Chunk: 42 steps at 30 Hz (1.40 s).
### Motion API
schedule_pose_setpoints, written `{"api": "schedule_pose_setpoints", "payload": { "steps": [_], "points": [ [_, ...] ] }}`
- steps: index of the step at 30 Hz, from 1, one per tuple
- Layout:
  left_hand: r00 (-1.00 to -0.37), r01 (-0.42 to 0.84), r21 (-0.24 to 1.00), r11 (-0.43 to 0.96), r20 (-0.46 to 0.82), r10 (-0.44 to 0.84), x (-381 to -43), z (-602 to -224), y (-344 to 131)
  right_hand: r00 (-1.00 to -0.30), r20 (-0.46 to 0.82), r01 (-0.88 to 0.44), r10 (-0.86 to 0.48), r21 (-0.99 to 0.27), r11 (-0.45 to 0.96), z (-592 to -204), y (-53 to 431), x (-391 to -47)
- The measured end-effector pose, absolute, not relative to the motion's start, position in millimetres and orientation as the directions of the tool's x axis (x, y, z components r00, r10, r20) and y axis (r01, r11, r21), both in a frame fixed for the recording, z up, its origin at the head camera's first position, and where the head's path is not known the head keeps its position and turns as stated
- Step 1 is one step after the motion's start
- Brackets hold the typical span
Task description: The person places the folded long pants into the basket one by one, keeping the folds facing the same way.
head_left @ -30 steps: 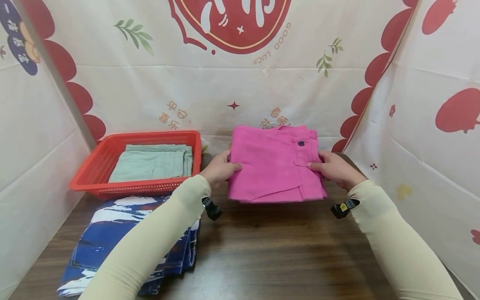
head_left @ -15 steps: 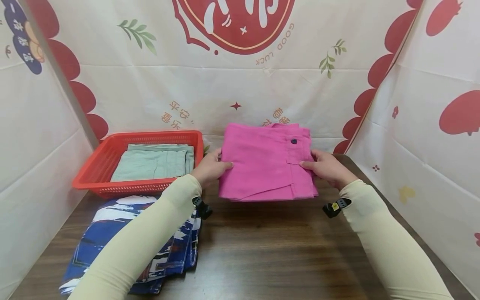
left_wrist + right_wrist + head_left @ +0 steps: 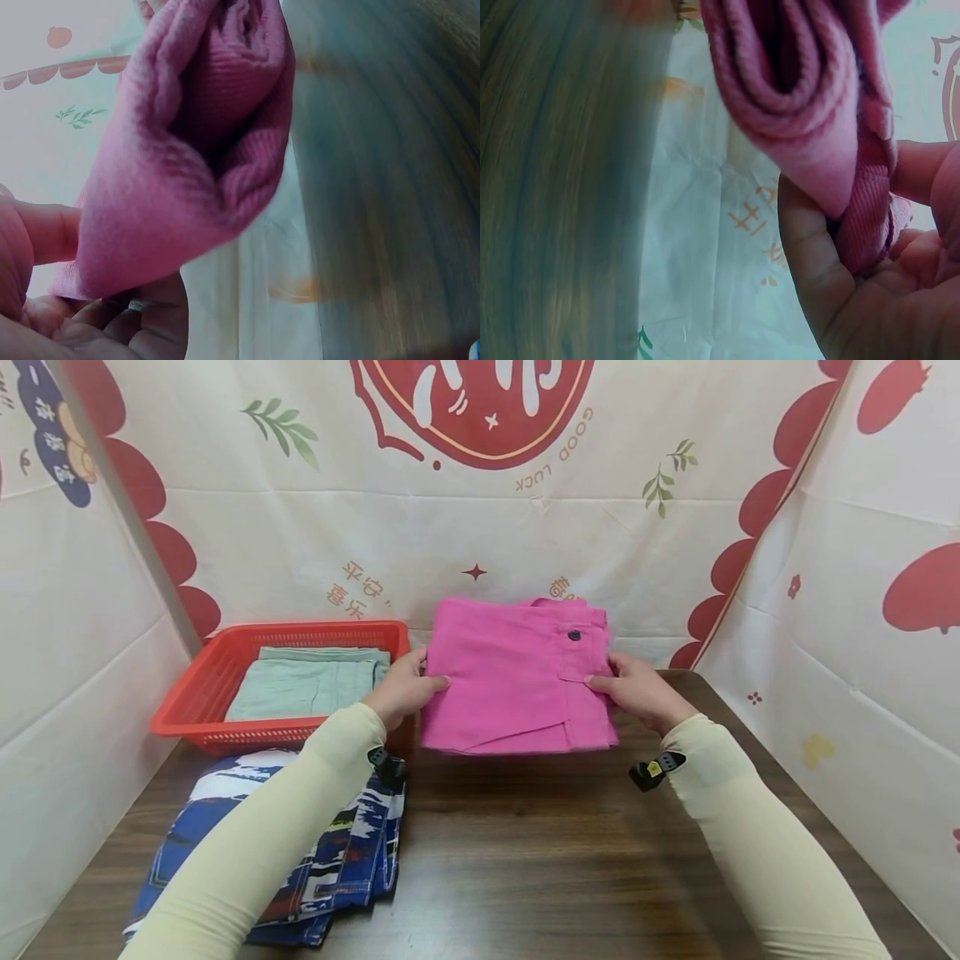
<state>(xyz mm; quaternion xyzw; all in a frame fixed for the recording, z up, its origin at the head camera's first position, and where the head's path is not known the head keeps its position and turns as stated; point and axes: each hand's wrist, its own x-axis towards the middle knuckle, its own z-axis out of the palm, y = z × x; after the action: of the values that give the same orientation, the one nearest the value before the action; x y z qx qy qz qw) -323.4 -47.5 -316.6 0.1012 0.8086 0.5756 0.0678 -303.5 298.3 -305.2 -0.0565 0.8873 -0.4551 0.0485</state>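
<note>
Folded pink pants (image 3: 510,685), with a dark button at the upper right, are held up off the table between both hands. My left hand (image 3: 408,689) grips their left edge, thumb on the front and fingers behind. At the right edge my right hand (image 3: 641,689) pinches them the same way. Thick folded layers of the pink pants (image 3: 165,187) show end-on in the left wrist view, and the right wrist view shows the other end. A red plastic basket (image 3: 183,693) stands to the left, holding a folded pale green garment (image 3: 300,685).
In front of the basket, a folded blue-and-white patterned garment (image 3: 352,852) lies on the dark wooden table (image 3: 525,868), partly under my left forearm. Printed white cloth walls (image 3: 300,552) rise behind and at both sides.
Both hands have carried the pink pants left and slightly up, closer to the red basket. The grip looks the same throughout. The camera view has shifted slightly.
</note>
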Motion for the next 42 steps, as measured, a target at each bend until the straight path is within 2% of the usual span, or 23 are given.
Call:
{"api": "schedule_pose_setpoints", "payload": {
  "steps": [15,31,42],
  "points": [
    [-0.978,0.051,0.936,0.349,-0.025,0.208,-325,-309,-72,-0.991,0.003,-0.087,-0.136,-0.781,0.618,-299,277,-311],
    [-0.984,0.041,0.947,0.319,-0.017,0.176,-326,-304,-91,-0.988,0.006,-0.090,-0.151,-0.826,0.556,-297,257,-319],
    [-0.990,0.060,0.934,0.352,0.010,0.143,-327,-300,-103,-0.989,0.004,-0.077,-0.149,-0.867,0.491,-296,241,-325]
  ]
}}
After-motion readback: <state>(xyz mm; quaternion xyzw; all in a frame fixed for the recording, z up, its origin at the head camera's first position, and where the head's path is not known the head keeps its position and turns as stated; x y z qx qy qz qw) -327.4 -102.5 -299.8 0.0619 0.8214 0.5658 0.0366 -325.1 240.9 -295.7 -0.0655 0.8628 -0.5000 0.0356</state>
